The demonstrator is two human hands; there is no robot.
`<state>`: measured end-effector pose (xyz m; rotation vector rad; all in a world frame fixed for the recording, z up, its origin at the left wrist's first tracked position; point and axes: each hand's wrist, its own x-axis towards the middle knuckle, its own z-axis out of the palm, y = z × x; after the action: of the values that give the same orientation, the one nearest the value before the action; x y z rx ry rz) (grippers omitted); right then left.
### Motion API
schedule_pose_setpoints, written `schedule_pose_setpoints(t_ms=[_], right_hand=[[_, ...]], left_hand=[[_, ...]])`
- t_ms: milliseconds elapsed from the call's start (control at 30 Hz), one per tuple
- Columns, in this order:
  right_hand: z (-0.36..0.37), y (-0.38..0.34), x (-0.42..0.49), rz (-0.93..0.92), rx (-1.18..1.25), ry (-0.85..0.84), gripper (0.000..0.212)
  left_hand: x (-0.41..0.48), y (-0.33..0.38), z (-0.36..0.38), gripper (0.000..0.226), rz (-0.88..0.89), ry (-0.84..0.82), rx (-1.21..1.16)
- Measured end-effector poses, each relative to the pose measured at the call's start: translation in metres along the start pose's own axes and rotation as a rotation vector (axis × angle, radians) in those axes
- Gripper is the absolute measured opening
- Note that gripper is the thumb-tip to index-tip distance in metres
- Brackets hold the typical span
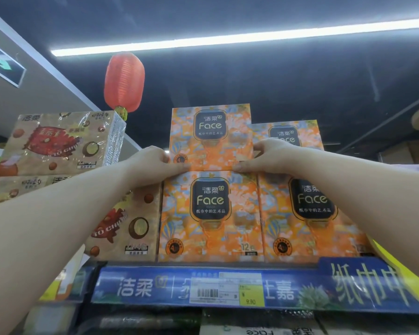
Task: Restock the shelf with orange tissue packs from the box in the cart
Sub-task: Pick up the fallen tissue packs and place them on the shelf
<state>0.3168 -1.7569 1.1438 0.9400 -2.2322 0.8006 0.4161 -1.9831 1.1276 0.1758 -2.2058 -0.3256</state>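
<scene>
An orange tissue pack stands upright on top of a lower orange pack on the top shelf. My left hand grips its lower left corner and my right hand grips its lower right corner. Another upper orange pack sits behind and to the right, partly hidden by my right hand. A second lower orange pack stands on the right, crossed by my right forearm. The cart and box are out of view.
Beige tissue packs with nut pictures are stacked to the left of the orange ones. A red lantern hangs above. A price label sits on the blue shelf strip. More packs lie on the shelf below.
</scene>
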Motion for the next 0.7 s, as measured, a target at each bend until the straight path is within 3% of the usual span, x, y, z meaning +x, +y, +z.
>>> schedule_pose_setpoints(t_ms=[333, 700], right_hand=[[0.0055, 0.0003, -0.0002, -0.034, -0.088, 0.054, 0.070], [0.0005, -0.0027, -0.0051, -0.037, -0.065, 0.072, 0.074]], left_hand=[[-0.0042, 0.0025, 0.0020, 0.041, -0.030, 0.040, 0.086], [-0.0112, 0.0051, 0.0002, 0.039, -0.019, 0.064, 0.036]])
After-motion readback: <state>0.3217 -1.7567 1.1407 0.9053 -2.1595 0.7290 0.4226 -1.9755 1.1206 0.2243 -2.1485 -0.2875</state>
